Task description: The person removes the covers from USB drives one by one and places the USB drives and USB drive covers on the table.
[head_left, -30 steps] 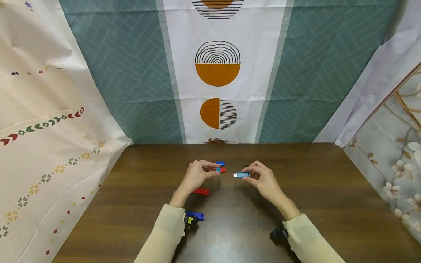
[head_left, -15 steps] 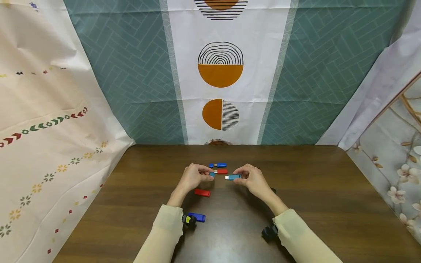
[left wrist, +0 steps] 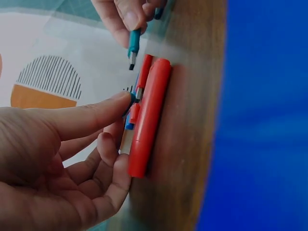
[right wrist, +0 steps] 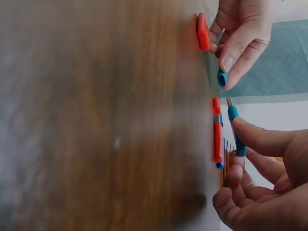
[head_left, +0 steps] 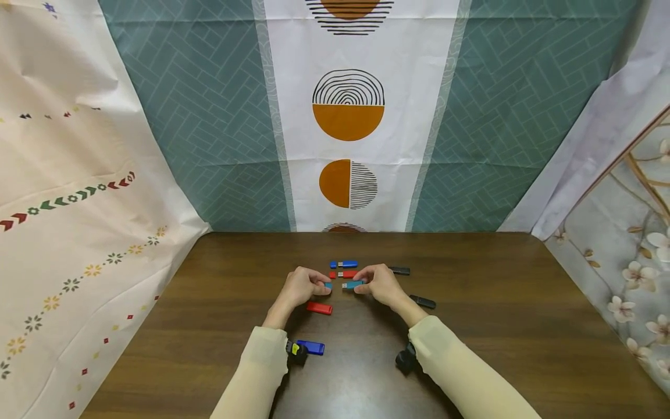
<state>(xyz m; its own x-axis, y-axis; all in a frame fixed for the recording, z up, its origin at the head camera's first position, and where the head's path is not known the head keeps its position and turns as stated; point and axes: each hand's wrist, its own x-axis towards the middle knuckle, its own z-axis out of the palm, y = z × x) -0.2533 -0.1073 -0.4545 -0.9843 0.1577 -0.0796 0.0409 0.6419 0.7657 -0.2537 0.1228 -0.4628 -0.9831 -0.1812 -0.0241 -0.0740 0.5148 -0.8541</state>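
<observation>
Between thumb and fingertips, my left hand [head_left: 300,289] pinches a small teal cap [right wrist: 222,78], its open end showing in the right wrist view. Facing it, my right hand [head_left: 384,286] pinches a teal USB flash drive [head_left: 352,286] with its bare metal plug pointing left at the cap. A short gap separates plug and cap. Just beyond them lie a red USB flash drive [head_left: 348,274] and its red cap [head_left: 332,274], set a little apart. Farther back, a blue USB flash drive [head_left: 348,264] lies beside its blue cap [head_left: 333,265] in the same way.
A red stick-shaped piece [head_left: 320,308] lies near my left wrist, and a blue one [head_left: 312,347] is partly behind the left wrist camera. Two black pieces [head_left: 423,301] lie right of my right hand. Patterned cloth [head_left: 241,145] hangs behind the wooden table [head_left: 487,279].
Both hands have moved left and slightly toward me, the right one farther, so the teal drive is now closer to the cap. The red and blue caps and the black pieces have come into view.
</observation>
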